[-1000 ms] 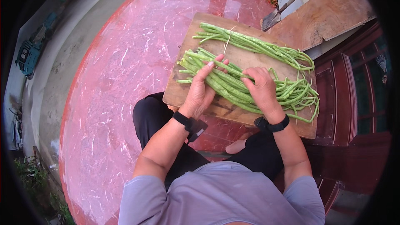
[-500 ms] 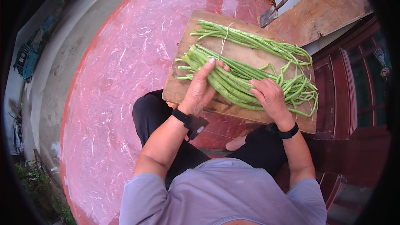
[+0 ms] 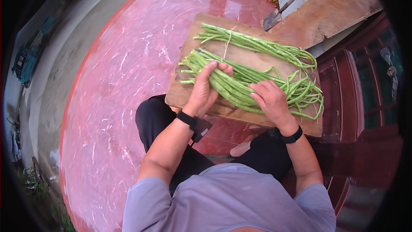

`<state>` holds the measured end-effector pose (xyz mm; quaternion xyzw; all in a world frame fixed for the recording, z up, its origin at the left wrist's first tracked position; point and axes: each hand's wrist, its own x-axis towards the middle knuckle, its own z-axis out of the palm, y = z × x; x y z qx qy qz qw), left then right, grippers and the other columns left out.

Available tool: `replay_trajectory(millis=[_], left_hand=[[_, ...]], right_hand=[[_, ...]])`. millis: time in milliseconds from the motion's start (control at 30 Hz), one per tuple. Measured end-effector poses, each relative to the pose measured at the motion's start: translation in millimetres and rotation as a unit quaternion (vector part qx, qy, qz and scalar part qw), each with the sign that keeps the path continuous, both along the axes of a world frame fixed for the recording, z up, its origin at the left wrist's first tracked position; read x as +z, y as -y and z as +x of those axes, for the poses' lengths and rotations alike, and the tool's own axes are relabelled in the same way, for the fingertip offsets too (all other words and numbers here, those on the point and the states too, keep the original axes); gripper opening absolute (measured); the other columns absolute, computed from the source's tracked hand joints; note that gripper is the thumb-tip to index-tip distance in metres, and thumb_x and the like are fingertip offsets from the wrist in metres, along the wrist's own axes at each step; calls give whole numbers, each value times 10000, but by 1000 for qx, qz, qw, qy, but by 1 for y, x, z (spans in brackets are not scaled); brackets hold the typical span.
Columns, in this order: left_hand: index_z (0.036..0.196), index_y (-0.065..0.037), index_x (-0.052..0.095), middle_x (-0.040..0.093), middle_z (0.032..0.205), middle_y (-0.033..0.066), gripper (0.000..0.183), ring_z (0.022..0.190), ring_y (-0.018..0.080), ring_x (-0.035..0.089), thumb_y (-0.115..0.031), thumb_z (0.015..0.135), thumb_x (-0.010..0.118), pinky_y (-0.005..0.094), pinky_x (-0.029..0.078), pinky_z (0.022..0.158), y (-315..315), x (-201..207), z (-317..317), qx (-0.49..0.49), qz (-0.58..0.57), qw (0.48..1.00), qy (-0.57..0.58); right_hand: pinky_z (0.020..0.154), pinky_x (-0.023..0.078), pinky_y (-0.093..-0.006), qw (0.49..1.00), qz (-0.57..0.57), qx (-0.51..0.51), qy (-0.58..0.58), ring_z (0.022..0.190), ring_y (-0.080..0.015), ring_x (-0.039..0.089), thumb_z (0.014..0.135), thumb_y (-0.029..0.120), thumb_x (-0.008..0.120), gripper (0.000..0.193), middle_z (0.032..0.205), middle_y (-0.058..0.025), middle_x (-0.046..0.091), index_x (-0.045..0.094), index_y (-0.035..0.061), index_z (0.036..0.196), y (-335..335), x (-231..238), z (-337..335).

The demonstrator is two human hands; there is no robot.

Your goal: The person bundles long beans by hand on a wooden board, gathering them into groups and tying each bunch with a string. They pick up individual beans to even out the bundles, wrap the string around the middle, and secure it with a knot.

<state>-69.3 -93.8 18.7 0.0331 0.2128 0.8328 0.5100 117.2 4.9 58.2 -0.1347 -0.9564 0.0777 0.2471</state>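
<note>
The left hand (image 3: 205, 91) is curled over the near bunch of long green string beans (image 3: 240, 87), fingers wrapped across the stalks close to their cut ends — a grip that looks meant to keep the ends lined up and stop them fanning out. The right hand (image 3: 270, 102) lies flatter on the same bunch further along, palm down and fingers pressing, so the loose stalks are pinned against the rectangular wooden board (image 3: 189, 96) rather than rolling off it. Both hands are closed onto beans, none free.

The board rests across the person's lap, over black trousers (image 3: 156, 122), which puts the work right under the eyes. On the far half of the board lies a second bunch of green beans tied with pale string (image 3: 253, 45), kept apart from the loose one. The loose bunch's tail ends curl and tangle toward the board's right edge.

Beyond — glossy red tiled floor (image 3: 120, 81), a metal spade with a wooden handle (image 3: 279, 13) leaning by a wooden plank (image 3: 330, 17).
</note>
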Motion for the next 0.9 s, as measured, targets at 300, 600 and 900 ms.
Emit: replay_trajectory(millis=[300, 600, 900], left_hand=[[832, -81, 530, 558, 740, 27, 121, 760, 166, 580, -163, 887, 600, 382, 496, 883, -3, -15, -8, 1, 47, 999, 21], [781, -75, 533, 553, 716, 24, 136, 753, 184, 581, -134, 878, 609, 379, 499, 896, -4, -18, -11, 8, 3, 999, 50], [861, -55, 564, 593, 784, 44, 89, 774, 191, 609, -131, 882, 605, 370, 532, 815, 1, -23, -11, 36, -42, 998, 29]], right_hand=[[716, 439, -358, 981, 181, -41, 54, 749, -245, 575, 697, 40, 674, 237, 769, -53, 577, 645, 107, 922, -53, 52, 49], [897, 385, -387, 924, 216, -208, 239, 1041, -267, 527, 725, -15, 596, 356, 1019, -84, 601, 626, 110, 1057, -101, 47, 128], [881, 407, -404, 995, 48, -16, 84, 959, -269, 562, 797, 53, 597, 229, 957, -82, 624, 646, 86, 1018, -31, 23, 6]])
